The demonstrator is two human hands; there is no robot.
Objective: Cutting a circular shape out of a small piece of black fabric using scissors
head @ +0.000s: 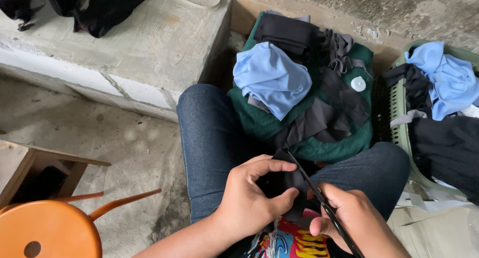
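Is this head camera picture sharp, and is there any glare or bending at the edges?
Head view: soft, even daylight, no glare; left hand, right hand and black cloth are sharp; the scissors are slightly smeared; the concrete step bows a little, wide-lens distortion.

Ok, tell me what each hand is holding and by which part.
Left hand pinches a small piece of black cloth at its edge. Right hand grips black scissors by the handles, blades at the cloth.
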